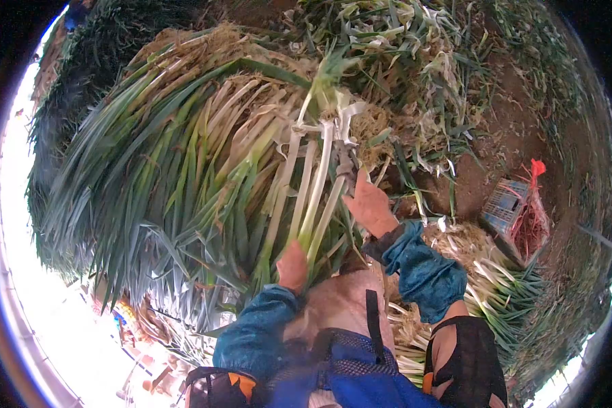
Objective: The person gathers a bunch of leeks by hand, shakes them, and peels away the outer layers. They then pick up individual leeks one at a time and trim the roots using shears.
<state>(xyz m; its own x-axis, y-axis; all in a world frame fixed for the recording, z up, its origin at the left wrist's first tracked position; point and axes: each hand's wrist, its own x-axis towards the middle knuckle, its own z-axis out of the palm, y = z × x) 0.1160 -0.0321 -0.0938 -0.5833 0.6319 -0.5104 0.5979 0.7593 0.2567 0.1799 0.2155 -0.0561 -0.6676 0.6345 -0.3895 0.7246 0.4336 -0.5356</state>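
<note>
My left hand [292,266] is closed around the green part of a leek [318,178], whose white stalk points away from me with its root end up. Strips of pale leaf [351,114] hang loose around that end. Beside it, my right hand [372,205] is closed, index finger reaching along a grey-brown tool [347,162] close by the stalk; its exact kind I cannot make out. More leeks [279,197] lie just left of the held one, part of a big heap [163,156] with green leaves fanned toward the left.
Torn leaves and trimmings [415,54] cover the ground at the far side. To my right a bundle of leeks [489,285] lies roots inward, near a blue-grey crate [504,204] and a red net bag [530,221]. Brown soil [503,129] shows beyond.
</note>
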